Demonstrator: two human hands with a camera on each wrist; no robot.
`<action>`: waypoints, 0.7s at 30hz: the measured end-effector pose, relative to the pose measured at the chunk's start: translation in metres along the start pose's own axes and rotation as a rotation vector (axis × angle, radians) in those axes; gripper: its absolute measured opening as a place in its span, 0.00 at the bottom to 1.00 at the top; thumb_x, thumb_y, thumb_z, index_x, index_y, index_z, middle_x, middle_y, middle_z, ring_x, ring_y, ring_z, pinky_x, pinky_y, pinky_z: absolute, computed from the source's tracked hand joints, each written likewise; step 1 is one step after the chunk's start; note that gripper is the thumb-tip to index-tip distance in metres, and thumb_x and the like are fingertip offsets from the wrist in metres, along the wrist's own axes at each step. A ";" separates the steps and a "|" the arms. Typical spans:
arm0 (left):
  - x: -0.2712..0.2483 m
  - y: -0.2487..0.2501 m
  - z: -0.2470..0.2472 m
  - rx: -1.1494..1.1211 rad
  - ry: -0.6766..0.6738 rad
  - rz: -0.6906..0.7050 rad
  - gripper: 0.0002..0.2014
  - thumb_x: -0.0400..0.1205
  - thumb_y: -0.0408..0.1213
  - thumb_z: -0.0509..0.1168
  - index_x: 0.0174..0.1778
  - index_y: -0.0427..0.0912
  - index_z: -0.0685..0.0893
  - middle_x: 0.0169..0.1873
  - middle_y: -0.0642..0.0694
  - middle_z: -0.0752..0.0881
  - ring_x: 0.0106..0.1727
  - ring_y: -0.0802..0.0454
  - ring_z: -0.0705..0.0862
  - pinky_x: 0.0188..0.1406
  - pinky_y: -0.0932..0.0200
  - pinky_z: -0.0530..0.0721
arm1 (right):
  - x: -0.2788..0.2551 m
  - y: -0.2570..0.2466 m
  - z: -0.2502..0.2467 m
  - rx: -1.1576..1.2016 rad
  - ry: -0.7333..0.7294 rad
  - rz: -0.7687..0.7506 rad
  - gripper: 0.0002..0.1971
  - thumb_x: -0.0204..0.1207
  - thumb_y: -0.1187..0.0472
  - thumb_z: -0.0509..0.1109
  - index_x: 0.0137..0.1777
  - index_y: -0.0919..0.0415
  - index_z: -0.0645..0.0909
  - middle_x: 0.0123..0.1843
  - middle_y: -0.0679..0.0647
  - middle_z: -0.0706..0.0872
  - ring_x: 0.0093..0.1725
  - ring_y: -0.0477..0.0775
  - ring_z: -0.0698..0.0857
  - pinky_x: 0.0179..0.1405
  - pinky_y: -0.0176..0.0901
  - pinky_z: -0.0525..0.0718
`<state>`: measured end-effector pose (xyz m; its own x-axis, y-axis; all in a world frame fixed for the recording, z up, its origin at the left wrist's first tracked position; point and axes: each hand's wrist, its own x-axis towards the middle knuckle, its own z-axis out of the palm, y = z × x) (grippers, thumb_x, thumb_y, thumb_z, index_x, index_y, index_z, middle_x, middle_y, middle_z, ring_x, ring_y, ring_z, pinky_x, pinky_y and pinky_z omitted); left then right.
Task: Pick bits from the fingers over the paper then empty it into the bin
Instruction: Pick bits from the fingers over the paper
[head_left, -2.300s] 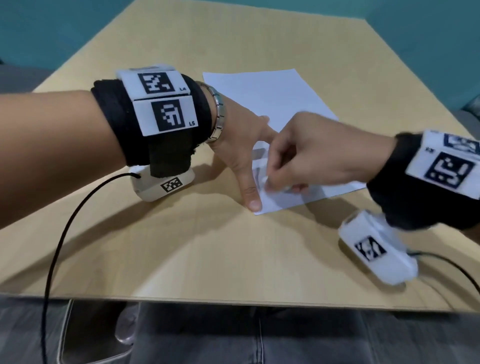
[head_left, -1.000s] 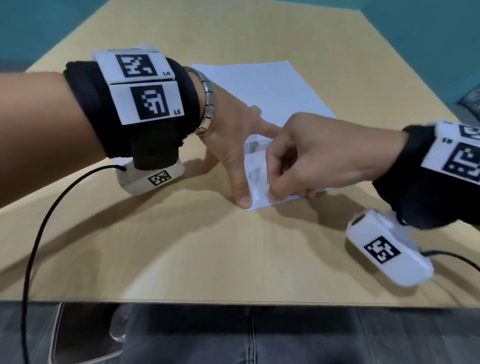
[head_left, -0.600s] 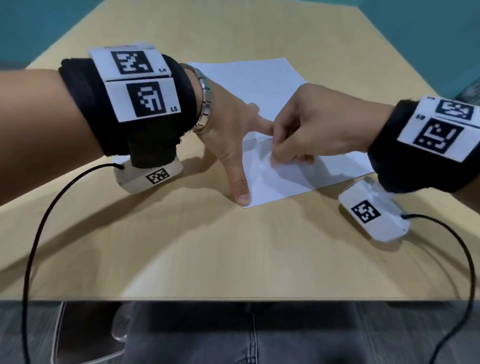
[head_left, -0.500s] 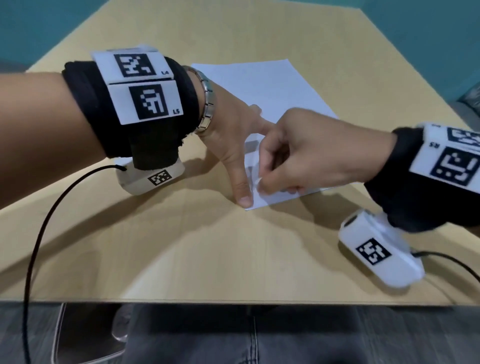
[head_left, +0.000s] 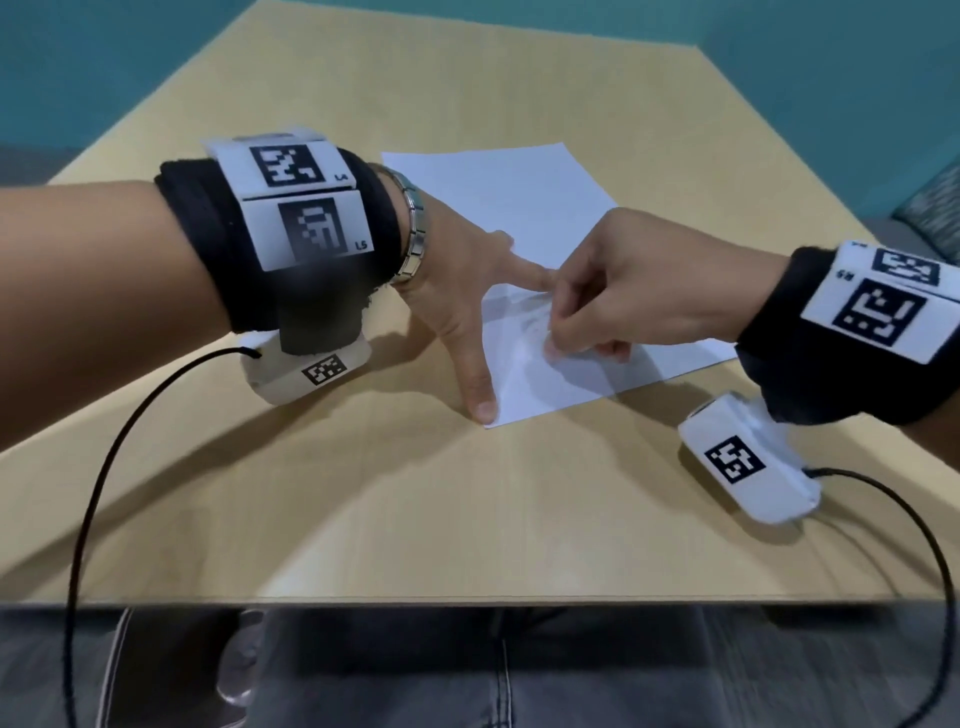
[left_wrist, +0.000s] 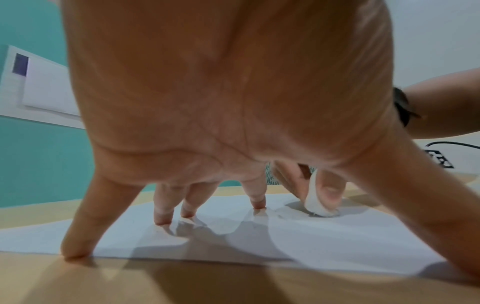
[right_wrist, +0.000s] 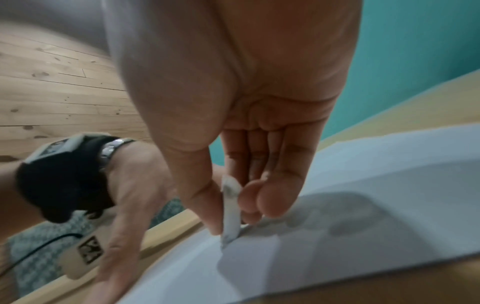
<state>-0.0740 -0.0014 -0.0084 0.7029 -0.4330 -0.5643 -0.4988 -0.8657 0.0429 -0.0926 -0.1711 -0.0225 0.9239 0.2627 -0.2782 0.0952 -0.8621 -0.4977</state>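
Note:
A white sheet of paper (head_left: 511, 208) lies on the tan table (head_left: 467, 509). My left hand (head_left: 457, 296) is spread on the paper's near left part, with straight fingertips (left_wrist: 161, 218) pressing it down and the thumb at the near corner. My right hand (head_left: 618, 296) pinches a small white eraser (right_wrist: 231, 209) between thumb and fingers. The eraser's lower end (left_wrist: 318, 203) touches the paper (left_wrist: 324, 238) just right of the left index finger. Grey smudges (right_wrist: 337, 218) mark the paper (right_wrist: 389, 168) around that spot. No bin is in view.
Black cables (head_left: 93, 493) trail from both wrist cameras over the table's near edge. A patterned cushion (head_left: 930, 208) shows at the far right. Teal walls stand behind the table. My trouser legs (head_left: 415, 675) are below the table edge.
My right hand has rubbed the eraser back and forth over the paper and now sits farther from the near corner than half a second ago. The left hand still presses the sheet.

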 end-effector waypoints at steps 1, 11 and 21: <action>-0.001 0.001 0.001 -0.005 0.035 0.011 0.59 0.59 0.62 0.83 0.82 0.79 0.54 0.86 0.48 0.61 0.85 0.45 0.64 0.77 0.46 0.68 | -0.003 0.004 -0.001 0.010 0.006 0.015 0.06 0.68 0.63 0.80 0.34 0.66 0.90 0.23 0.53 0.85 0.22 0.47 0.81 0.26 0.30 0.79; -0.009 -0.001 0.004 0.000 0.019 -0.005 0.60 0.62 0.59 0.83 0.86 0.73 0.52 0.89 0.51 0.52 0.88 0.48 0.56 0.82 0.46 0.59 | -0.016 0.035 -0.024 0.017 0.052 0.079 0.07 0.69 0.61 0.82 0.35 0.63 0.91 0.27 0.56 0.87 0.25 0.49 0.83 0.34 0.40 0.83; 0.007 -0.006 -0.021 -0.196 0.023 0.134 0.53 0.53 0.70 0.78 0.73 0.91 0.56 0.85 0.72 0.51 0.87 0.61 0.54 0.82 0.48 0.60 | -0.012 0.040 -0.031 0.062 0.125 0.057 0.07 0.73 0.58 0.82 0.41 0.62 0.92 0.28 0.51 0.87 0.24 0.45 0.84 0.28 0.34 0.86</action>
<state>-0.0558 -0.0048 0.0051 0.6498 -0.5509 -0.5237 -0.4821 -0.8314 0.2763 -0.0882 -0.2225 -0.0134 0.9665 0.1550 -0.2046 0.0222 -0.8446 -0.5350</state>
